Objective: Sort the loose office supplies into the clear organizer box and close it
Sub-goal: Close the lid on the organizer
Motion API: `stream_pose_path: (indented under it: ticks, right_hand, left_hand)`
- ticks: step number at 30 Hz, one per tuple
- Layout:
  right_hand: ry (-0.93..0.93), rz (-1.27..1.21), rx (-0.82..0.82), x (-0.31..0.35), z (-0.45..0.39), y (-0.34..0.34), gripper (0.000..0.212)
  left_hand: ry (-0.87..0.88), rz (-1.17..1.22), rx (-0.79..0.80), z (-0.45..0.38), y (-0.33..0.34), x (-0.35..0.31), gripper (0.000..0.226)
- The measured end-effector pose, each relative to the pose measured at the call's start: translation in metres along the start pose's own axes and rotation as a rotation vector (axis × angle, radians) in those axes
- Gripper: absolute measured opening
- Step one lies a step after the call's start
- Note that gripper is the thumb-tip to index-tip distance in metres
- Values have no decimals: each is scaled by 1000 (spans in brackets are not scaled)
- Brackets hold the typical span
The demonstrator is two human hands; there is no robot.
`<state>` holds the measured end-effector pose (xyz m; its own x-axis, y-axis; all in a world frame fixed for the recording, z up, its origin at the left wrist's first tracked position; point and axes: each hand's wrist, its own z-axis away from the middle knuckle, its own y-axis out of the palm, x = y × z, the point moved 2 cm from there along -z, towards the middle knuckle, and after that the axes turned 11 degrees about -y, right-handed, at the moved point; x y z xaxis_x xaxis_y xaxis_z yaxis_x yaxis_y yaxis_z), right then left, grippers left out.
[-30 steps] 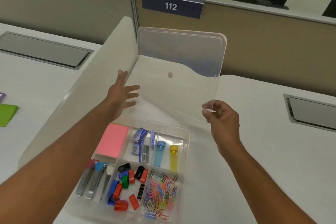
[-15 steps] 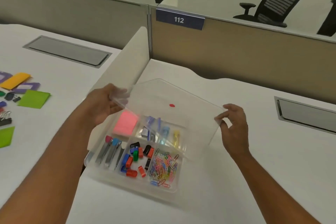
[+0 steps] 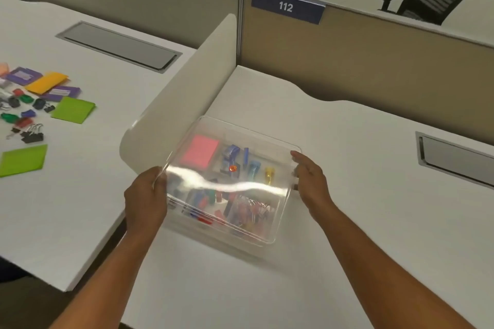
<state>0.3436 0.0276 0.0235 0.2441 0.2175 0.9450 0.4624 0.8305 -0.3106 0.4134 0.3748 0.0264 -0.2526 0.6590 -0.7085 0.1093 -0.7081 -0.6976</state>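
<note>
The clear organizer box [image 3: 184,222] sits on the white desk in front of me. Its clear lid [image 3: 235,131] lies flat over the box, with a small red dot near its middle. Through the lid I see pink sticky notes [image 3: 200,153], blue staple boxes, coloured clips and paper clips [image 3: 251,212] in separate compartments. My left hand [image 3: 145,199] grips the lid's left edge. My right hand [image 3: 310,181] holds the lid's right edge with curled fingers.
A low white divider [image 3: 181,96] rises just left of the box. On the desk beyond it lie loose binder clips [image 3: 32,135], green sheets [image 3: 73,109] and purple and orange packets. Grey cable hatches [image 3: 454,159] sit in both desks. A partition marked 112 stands behind.
The lid was upright a second ago, then tilted halfway, and now lies flat on the box. Both hands came down with it and closer to the box sides.
</note>
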Motion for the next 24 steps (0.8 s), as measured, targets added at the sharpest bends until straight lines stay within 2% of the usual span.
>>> stream_pose_path:
  ticks: [2,8,12,14,16,19,22,24]
  right_hand:
    - [30,-2,33,3,-1,6,40]
    - [-20,178,29,1,-3,8,55]
    - [-6,271,-30,-5,0,0,63]
    - [-2,312,-37,-6,1,-1,66]
    - [-53,383,-25,-5,0,1,63]
    - [-118,478,-9,0,-6,5,59]
    - [-118,563,-15,4,-12,9,58]
    - [-128,640,-23,3,-10,14,57]
  left_hand:
    - [14,-8,1,-1,1,2,26]
    - [37,18,57,0,2,4,27]
    - [2,118,179,1,9,8,26]
    - [-74,204,266,-1,12,11,35]
    - [-112,271,319,-4,14,18,45]
    - [-107,309,378,-4,12,24,48]
    - [-94,242,430,-4,6,17,44]
    - [-56,123,401,-8,3,9,42]
